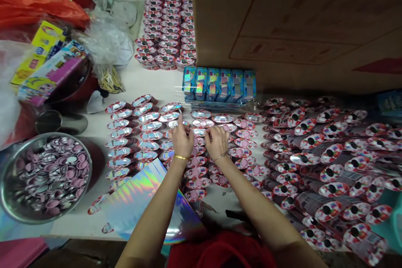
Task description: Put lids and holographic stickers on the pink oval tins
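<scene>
My left hand [183, 139], a gold bangle at its wrist, is over the middle rows of small oval-topped packages. Its index finger stretches forward and the other fingers curl; anything in them is hidden. Close beside it, my right hand [216, 139] has thumb and fingers pinched at an oval top with a shiny silver face [198, 131]. What the pinch holds is too small to tell. Packages on the left have silver tops [150, 135]; those nearer my body show round pink discs [196, 172]. A rainbow-silver sheet [141, 201] lies under my left forearm.
A steel bowl [6, 184] of pink and silver discs stands left, with a metal cup [72, 123] behind. Packages with dark round centres [329, 173] crowd the right. Wrapped blue boxes [220, 86] sit before a large carton [282, 16]. More packages [169, 29] stand behind.
</scene>
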The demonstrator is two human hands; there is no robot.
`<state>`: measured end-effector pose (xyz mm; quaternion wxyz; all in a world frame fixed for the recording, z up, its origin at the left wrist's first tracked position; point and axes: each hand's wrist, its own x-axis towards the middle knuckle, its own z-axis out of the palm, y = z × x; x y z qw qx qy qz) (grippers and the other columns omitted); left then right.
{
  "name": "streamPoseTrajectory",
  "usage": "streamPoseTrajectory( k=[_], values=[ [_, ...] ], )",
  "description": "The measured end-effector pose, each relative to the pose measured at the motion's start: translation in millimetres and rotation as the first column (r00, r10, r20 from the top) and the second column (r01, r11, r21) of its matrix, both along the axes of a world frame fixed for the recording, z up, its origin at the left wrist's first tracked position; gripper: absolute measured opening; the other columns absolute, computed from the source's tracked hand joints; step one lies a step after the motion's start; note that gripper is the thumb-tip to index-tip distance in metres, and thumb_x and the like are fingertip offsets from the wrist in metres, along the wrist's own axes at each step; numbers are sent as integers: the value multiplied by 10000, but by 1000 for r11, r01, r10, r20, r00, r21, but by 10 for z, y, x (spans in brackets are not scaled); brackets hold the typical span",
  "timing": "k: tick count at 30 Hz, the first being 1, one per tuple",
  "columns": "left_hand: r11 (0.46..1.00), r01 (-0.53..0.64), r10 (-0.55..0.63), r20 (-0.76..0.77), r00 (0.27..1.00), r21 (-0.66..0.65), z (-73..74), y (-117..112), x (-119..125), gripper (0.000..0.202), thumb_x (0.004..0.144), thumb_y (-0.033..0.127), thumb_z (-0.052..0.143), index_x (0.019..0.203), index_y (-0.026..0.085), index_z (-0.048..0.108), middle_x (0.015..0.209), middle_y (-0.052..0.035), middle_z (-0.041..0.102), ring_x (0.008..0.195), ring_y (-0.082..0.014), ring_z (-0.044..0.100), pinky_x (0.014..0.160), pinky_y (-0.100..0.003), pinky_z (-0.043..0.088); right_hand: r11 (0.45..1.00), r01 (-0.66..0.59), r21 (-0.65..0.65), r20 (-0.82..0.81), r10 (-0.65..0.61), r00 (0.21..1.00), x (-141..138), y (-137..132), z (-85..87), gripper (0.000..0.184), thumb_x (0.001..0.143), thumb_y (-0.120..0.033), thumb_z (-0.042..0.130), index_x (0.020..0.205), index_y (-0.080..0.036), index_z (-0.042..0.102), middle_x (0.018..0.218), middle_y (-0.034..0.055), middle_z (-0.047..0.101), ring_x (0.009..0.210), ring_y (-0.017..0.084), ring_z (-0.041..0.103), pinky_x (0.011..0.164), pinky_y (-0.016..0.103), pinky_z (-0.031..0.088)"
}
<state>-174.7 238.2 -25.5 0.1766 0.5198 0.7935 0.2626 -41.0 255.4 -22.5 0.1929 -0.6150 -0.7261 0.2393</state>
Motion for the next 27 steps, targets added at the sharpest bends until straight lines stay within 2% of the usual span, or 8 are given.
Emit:
streamPoseTrajectory(
  k=[5,9,11,14,18,22,25,27],
  values=[
    [998,-40,45,-89,995,53,54,-7,-36,599,784,297,596,1343,148,441,1169,-158,564,1096,-316,501,918,-461,363,1000,9,15,-54,-8,998,34,25,16,396,853,-227,478,1240,-152,517,1159,133,603,1059,273,491,928,410,313],
    [972,-77,40,165,985,224,312,-98,-106,264,795,357,618,992,185,578,1058,-96,567,1059,-245,518,938,-396,401,994,109,-9,-346,-106,932,71,17,147,366,885,-350,486,1203,-179,549,1142,124,584,1068,246,504,952,401,369],
    [967,-115,11,415,910,226,475,-164,-103,206,797,381,625,855,196,554,908,-41,573,910,-184,550,849,-327,443,971,171,-166,-522,-233,820,59,-7,233,387,883,-452,493,1150,-186,582,1064,104,599,961,213,541,882,363,425],
    [975,-192,55,714,698,113,624,-226,-46,224,762,376,669,791,193,544,759,10,550,699,-114,521,678,-242,435,889,68,-453,-673,-391,629,6,-43,315,391,840,-534,525,1001,-196,637,915,58,626,813,172,555,786,319,458],
    [973,-229,140,818,558,-10,551,-161,38,252,675,351,736,717,176,559,659,33,529,599,-81,473,593,-211,389,844,2,-537,-740,-472,479,-32,-24,279,297,748,-493,646,794,-201,617,757,5,607,719,139,531,728,281,453],
    [959,-280,191,850,491,-53,437,0,56,268,615,319,758,679,169,546,617,49,505,556,-64,438,558,-203,354,870,119,-479,-712,-464,527,25,85,221,316,770,-510,608,786,-196,586,724,0,578,680,130,507,671,263,432],
    [969,-246,132,897,422,-27,489,99,28,255,623,308,755,688,173,548,622,46,512,563,-67,441,565,-208,360,872,270,-407,-679,-487,550,72,159,249,404,812,-581,529,872,-191,615,815,29,609,786,152,536,712,269,433],
    [980,-198,79,928,364,-6,541,140,0,246,636,313,749,695,175,555,632,40,518,577,-73,451,578,-214,375,880,272,-389,-675,-473,566,79,179,270,462,824,-619,486,869,-189,648,880,46,630,880,166,546,774,280,430]
  ],
)
